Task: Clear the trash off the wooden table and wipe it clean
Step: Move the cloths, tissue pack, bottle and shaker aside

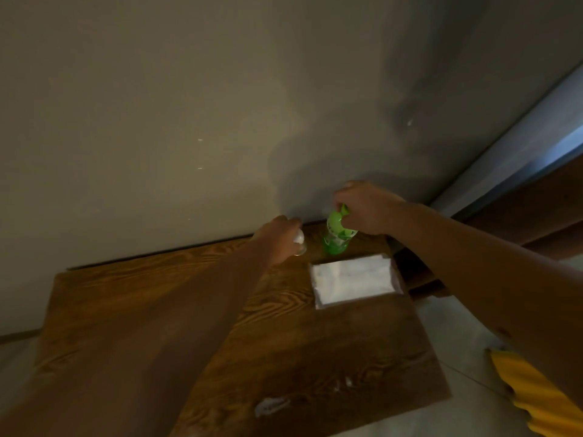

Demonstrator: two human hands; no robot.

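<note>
The wooden surface [157, 310] is sitting pushed against a plain wall, so everything on it is gathering along the far right corner, within reach of both outstretched arms. A white packet of tissues [355, 280] is lying flat just in front of that corner, probably kept there for the wiping to come. Behind it, a green plastic bottle [336, 239] is standing upright near the wall; the right hand [366, 209] is reaching over from above, fingers closing around its top as though to lift it away. Just left of the bottle, the left hand [279, 242] is curling down, clamped on a small white crumpled piece [298, 238]. Pale smears [271, 405] are showing near the front edge, awaiting wiping.
</note>
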